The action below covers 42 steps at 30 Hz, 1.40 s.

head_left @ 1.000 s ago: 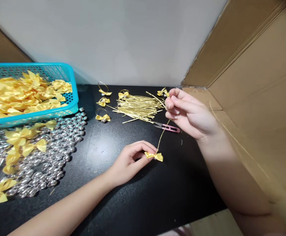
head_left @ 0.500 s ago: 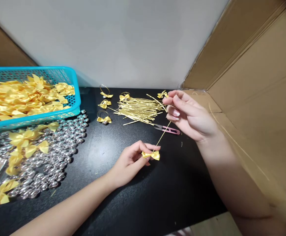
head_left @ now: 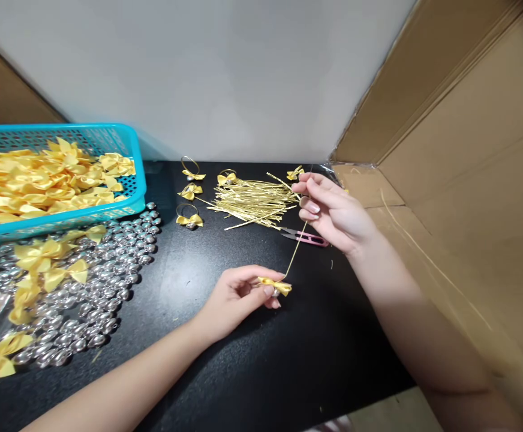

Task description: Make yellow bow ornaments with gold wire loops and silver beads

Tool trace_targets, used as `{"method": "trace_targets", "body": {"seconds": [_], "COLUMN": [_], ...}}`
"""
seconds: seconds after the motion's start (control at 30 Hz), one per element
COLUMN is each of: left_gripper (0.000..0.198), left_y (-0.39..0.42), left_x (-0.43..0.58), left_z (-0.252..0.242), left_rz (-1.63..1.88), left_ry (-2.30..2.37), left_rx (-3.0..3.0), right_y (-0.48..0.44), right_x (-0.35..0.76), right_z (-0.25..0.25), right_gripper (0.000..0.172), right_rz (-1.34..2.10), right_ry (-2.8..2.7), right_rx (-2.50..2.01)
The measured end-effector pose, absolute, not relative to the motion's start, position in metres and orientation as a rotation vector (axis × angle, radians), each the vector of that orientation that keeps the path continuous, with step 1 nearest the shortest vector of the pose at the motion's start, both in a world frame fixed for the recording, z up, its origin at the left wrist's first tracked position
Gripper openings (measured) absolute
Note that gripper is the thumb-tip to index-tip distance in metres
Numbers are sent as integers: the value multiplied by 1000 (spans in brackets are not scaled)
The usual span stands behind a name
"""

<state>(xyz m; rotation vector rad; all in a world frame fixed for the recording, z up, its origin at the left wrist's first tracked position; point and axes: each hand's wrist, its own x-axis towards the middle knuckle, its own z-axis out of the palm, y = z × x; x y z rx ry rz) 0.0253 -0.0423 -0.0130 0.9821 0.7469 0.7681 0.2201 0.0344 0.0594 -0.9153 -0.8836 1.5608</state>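
Between the thumb and fingers of my left hand (head_left: 239, 297) is a small yellow bow (head_left: 283, 287), with a silver bead (head_left: 275, 293) showing beneath it. A thin gold cord (head_left: 295, 251) runs from the bow up to my right hand (head_left: 333, 207), whose fingers pinch it. Behind my hands lies a pile of gold cord pieces (head_left: 255, 201). Pink-handled snips (head_left: 312, 239) rest just below my right hand. Several bows with beads, such as one with a gold loop (head_left: 189, 221), lie around the pile.
A blue basket (head_left: 137, 174) full of yellow bows stands at the back left. Many silver beads (head_left: 79, 318) spread in front of it, with several loose bows (head_left: 41, 255) on top. A pale wall (head_left: 243, 78) and cardboard (head_left: 477, 162) bound the black table.
My right hand has moved slightly left and down with the cord. The bow in my left hand has tilted, and the silver bead under it now shows.
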Motion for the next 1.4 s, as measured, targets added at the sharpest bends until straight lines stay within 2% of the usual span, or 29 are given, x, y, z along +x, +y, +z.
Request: {"method": "trace_targets", "body": {"seconds": [0.37,0.6,0.93,1.17,1.4], "left_gripper": [35,25,23,20,19], "left_y": [-41,-41,-38,-35,-33], "left_x": [23,26,31,30,29], "left_z": [-23,-21,-17,-17,-17], "left_rz": [818,824,735,684,654], "left_ry": [683,692,770,800,775], "left_rx": [843,843,848,907,965], "right_y": [46,46,45,42,43], "right_x": [224,225,224,222,225], "right_z": [39,37,41,48,53], "right_gripper": [6,3,4,14,9], "right_rz": [1575,1565,1570,1562,1506], "right_ry": [-786,-839,-792,-745,-830], "right_rx": [-953,-965,-924,-916,-970]}}
